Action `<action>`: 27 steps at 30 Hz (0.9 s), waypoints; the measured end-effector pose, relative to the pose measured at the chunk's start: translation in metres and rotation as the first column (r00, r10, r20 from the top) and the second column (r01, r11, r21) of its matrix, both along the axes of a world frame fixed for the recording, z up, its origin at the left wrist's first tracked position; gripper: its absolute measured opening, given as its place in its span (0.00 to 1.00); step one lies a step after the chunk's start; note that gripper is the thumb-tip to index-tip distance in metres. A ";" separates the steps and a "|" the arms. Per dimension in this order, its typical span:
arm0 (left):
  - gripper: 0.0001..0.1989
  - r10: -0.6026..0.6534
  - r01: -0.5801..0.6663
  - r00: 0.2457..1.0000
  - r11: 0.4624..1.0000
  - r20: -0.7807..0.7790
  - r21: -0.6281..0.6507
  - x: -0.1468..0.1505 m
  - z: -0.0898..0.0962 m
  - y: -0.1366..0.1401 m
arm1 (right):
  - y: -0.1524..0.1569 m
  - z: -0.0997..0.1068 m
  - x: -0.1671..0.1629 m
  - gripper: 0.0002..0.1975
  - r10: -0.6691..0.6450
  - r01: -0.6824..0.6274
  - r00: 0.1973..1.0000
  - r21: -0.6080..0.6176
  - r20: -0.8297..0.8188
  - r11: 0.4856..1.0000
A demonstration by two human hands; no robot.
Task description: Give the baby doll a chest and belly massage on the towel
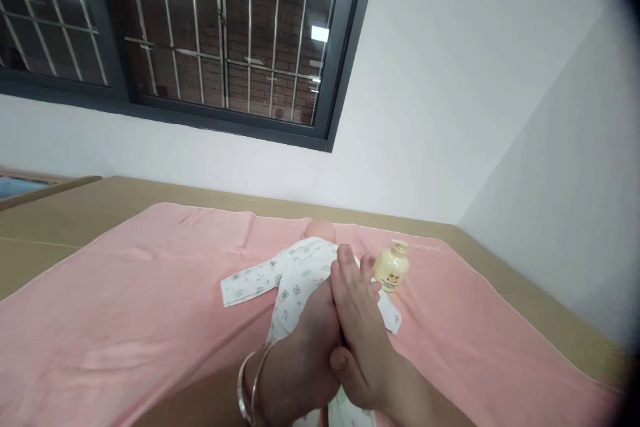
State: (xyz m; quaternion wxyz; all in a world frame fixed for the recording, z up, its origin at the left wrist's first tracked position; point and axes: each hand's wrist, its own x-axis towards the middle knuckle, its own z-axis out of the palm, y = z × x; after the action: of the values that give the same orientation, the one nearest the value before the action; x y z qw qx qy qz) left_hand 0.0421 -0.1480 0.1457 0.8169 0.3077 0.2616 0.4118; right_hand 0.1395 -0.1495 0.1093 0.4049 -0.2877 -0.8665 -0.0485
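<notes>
My left hand [315,333], with two thin bangles [249,387] at its wrist, is pressed palm to palm against my right hand [363,327]. The right fingers are stretched out together, and the left fingertips show past them. Any thing between the palms is hidden. Beneath and beyond the hands lies a baby-sized, doll-like figure in a white printed outfit [305,267], its sleeves spread to both sides. The round bare top of its head [321,231] shows at the far end. Just right of my fingers stands a pale yellow pump bottle [393,268].
A pink cloth [150,293] covers much of the wooden surface [115,203] and lies in soft folds. White walls [425,93] rise behind and to the right. A dark-framed window [240,47] with metal bars is above. A blue item [20,187] shows at the far left.
</notes>
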 end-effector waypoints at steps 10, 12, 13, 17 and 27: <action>0.27 0.016 -0.019 0.995 0.999 -0.101 -0.033 -0.020 0.008 0.015 | 0.004 -0.003 -0.009 0.36 0.060 -0.058 0.998 -0.033 0.032 0.998; 0.27 -0.002 0.013 0.989 0.997 -0.151 0.072 -0.023 0.000 0.021 | 0.005 -0.004 -0.009 0.36 0.073 -0.071 0.997 -0.041 0.035 0.997; 0.27 -0.014 0.037 0.985 0.991 -0.172 0.131 -0.024 -0.004 0.025 | 0.005 -0.005 -0.009 0.36 0.077 -0.075 0.996 -0.046 0.033 0.996; 0.30 -0.014 0.054 0.982 0.976 -0.188 0.212 -0.025 -0.012 0.038 | 0.013 -0.007 -0.008 0.35 0.053 -0.050 0.998 -0.088 0.038 0.995; 0.11 0.581 -0.562 0.786 0.814 -0.213 0.148 -0.034 -0.042 0.122 | 0.085 -0.054 -0.007 0.33 -0.244 0.233 0.969 -0.440 0.032 0.867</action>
State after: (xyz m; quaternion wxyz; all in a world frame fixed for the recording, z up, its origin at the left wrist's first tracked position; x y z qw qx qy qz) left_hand 0.0083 -0.0261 0.1041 0.6021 0.2942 0.4264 0.6075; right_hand 0.1325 -0.0640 0.0557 0.3309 -0.4772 -0.8076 0.1027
